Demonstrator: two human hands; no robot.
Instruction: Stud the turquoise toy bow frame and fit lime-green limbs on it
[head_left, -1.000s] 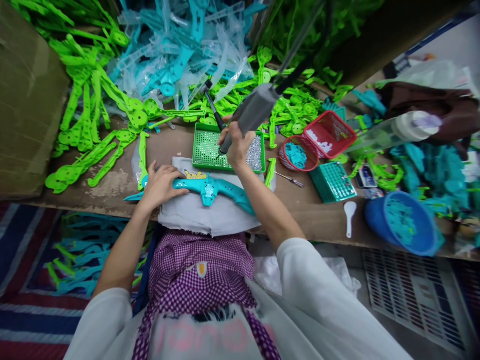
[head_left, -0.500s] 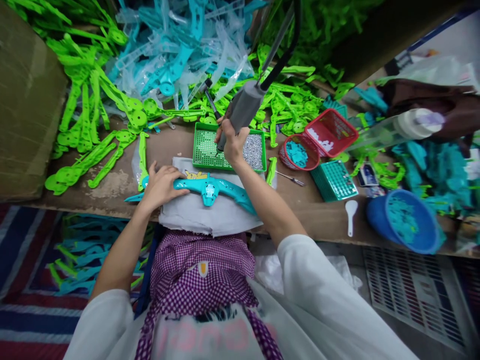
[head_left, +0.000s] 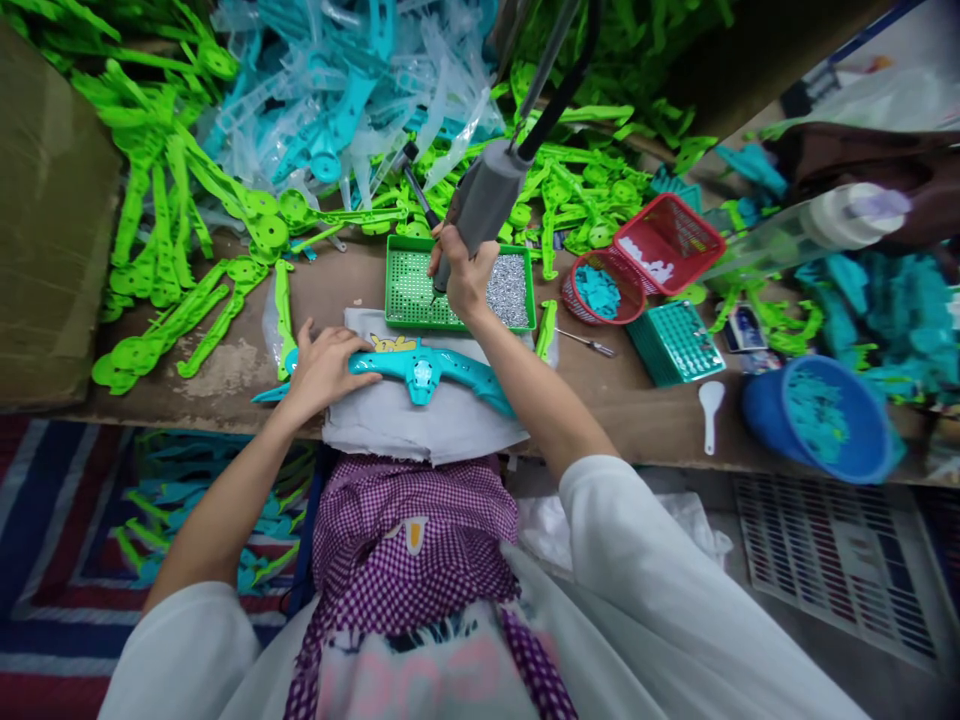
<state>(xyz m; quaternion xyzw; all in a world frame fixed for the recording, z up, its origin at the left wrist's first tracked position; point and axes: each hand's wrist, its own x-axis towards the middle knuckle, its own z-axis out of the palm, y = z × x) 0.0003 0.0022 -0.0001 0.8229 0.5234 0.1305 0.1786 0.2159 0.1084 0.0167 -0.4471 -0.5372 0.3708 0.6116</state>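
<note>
A curved turquoise plastic part [head_left: 457, 370] lies across a folded white cloth [head_left: 420, 430] at the bench's front edge. My left hand [head_left: 324, 368] is closed over its left portion, thumb along the near side. In my right hand [head_left: 466, 275] is a grey electric screwdriver [head_left: 491, 195], gripped near its lower end and hanging from a dark cord and rod. Its bit points down over the perforated left half of a green tray [head_left: 388, 285]. Small silvery screws [head_left: 507, 290] fill the right half of that tray.
Lime-green plastic parts [head_left: 172, 190] and bagged turquoise parts [head_left: 330, 110] heap up behind. To the right are red baskets [head_left: 607, 315], a teal basket [head_left: 675, 345], a white spoon [head_left: 709, 415], a blue bowl [head_left: 772, 410] and a bottle [head_left: 817, 230]. A cardboard box [head_left: 52, 230] borders the left.
The view has shifted slightly. My hands, the turquoise part and the screwdriver stay in nearly the same places relative to the tray.
</note>
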